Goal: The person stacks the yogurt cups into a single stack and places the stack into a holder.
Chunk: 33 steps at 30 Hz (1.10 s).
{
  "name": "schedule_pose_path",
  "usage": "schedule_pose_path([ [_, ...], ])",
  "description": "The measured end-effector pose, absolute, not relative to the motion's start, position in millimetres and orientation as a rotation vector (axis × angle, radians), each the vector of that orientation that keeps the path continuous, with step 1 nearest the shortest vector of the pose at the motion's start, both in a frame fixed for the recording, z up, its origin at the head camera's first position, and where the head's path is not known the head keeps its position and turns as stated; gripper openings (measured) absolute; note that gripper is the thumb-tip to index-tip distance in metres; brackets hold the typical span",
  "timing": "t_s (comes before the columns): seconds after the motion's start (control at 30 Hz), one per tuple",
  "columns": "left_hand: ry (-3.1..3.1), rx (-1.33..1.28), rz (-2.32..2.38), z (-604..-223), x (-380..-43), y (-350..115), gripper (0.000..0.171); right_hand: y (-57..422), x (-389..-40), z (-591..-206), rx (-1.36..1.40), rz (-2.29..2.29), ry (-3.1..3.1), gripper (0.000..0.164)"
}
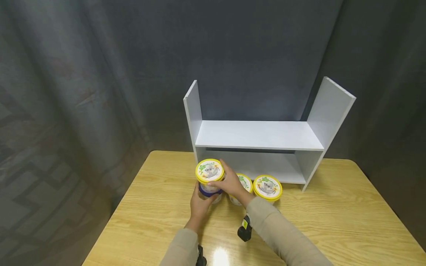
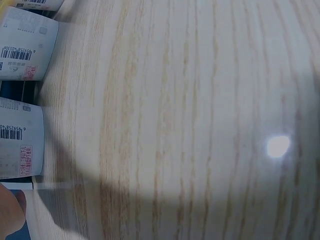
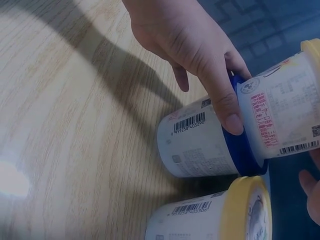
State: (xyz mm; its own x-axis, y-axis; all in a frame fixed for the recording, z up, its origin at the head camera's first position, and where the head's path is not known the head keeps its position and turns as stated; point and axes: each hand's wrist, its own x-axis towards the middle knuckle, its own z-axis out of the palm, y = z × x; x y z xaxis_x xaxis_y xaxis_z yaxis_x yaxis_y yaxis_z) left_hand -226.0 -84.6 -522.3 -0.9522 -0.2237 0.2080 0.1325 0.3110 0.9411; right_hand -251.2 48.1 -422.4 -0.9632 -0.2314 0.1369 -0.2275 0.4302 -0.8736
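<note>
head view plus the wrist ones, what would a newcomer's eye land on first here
Likely the bright white shelf, standing right of centre on the table before a dark curtain. Next, just in front of its left end, the right hand grips a yellow-lidded tub directly above a blue-lidded tub, which the left hand holds. Two more yellow-topped tubs stand to their right.

Stacked tubs stand left of two tubs, before the shelf.
</note>
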Motion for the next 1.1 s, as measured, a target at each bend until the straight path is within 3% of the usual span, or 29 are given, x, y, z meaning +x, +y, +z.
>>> schedule_pose_path([
  [0.53,-2.280,0.133,-1.687,-517,-226,-84,0.092,55,-248,-413,-0.355,-1.618,2.665,0.102],
  [1.1,-2.294,0.145,-1.692,-516,-223,-85,0.094,100,-231,-419,-0.273,-1.662,2.646,0.095],
])
